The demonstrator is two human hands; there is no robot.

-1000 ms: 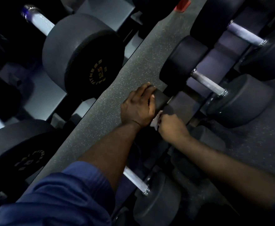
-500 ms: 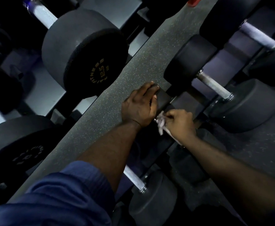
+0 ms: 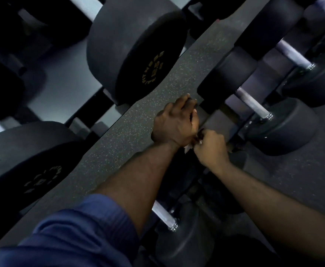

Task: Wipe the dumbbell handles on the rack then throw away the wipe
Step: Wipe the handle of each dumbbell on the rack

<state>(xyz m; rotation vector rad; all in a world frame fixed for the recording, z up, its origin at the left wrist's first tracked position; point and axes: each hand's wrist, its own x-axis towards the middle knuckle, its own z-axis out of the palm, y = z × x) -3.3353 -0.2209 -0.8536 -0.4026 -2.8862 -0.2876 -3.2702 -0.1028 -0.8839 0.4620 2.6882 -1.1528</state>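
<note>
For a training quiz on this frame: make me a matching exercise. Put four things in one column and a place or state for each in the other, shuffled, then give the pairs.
1 left hand
2 right hand
3 wipe
4 sleeve

A blue, bottom left
B white, between the hands
C curled over a dumbbell head
D clutches the wipe

Pairs: 1-C, 2-D, 3-B, 4-A
</note>
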